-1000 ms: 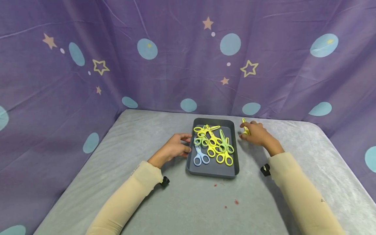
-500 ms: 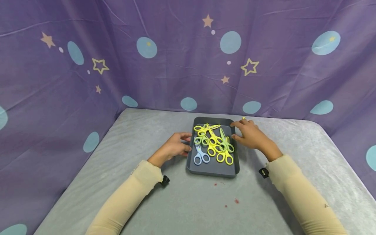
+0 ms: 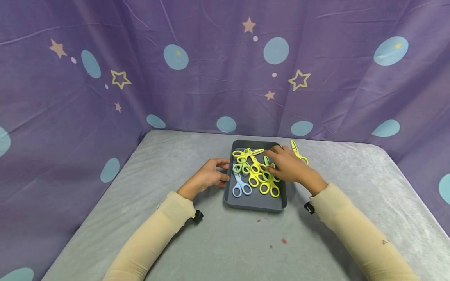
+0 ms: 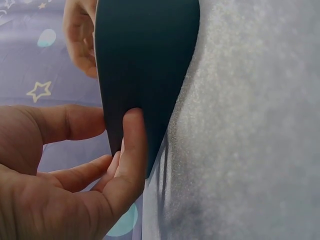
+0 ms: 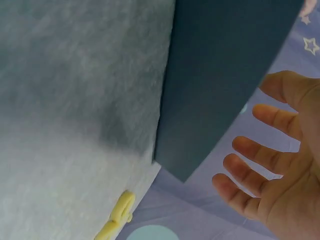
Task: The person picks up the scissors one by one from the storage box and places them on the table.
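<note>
A dark grey tray point(image 3: 256, 201) holds several scissors: a blue pair point(image 3: 241, 185) at the left, yellow pairs point(image 3: 254, 180) and light green ones around the middle. My left hand point(image 3: 207, 175) rests its fingers against the tray's left wall; the left wrist view shows the fingertips point(image 4: 134, 120) touching the wall point(image 4: 150, 65). Over the tray's right side reaches my right hand point(image 3: 290, 166), fingers spread and loosely bent, above a green pair point(image 3: 266, 160). In the right wrist view that hand point(image 5: 285, 175) holds nothing. Yellow scissors point(image 3: 296, 150) lie outside, beyond the tray's right wall.
The grey cloth-covered table point(image 3: 211, 246) carries a few small red marks point(image 3: 283, 240) in front of the tray. A purple curtain point(image 3: 211, 97) with stars and blue ovals hangs behind and at the left.
My right hand has let go of the yellow scissors on the table at the right and moved left over the tray. The left hand has stayed in place.
</note>
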{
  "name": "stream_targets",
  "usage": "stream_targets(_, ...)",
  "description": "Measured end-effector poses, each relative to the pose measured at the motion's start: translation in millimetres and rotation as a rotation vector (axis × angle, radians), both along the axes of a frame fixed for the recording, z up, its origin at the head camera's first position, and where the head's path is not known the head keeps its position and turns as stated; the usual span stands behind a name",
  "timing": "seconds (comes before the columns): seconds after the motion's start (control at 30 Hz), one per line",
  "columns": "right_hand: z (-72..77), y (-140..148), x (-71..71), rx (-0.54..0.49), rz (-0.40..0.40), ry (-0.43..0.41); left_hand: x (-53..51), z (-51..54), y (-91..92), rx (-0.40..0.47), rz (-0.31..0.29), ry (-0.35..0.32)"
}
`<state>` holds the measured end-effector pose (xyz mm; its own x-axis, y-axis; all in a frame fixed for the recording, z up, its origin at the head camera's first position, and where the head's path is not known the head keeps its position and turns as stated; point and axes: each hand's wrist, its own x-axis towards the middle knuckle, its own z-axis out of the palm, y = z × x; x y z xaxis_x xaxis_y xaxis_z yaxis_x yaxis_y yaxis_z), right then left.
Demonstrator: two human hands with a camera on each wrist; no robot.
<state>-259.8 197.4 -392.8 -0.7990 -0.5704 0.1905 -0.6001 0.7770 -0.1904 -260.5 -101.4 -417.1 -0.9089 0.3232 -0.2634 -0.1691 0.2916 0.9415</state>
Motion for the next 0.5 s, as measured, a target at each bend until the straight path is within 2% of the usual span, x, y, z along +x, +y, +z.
stream_targets(0.37,-9.5,-18,-8.1,0.034,0.087,-0.065,0.7,1.7,0.2,0.007,-0.004,-0.007)
stream_targets(0.5,-14.0,-22,-14.3,0.050,0.092,-0.100,0.2,1.4,-0.1,0.009,-0.001,-0.007)
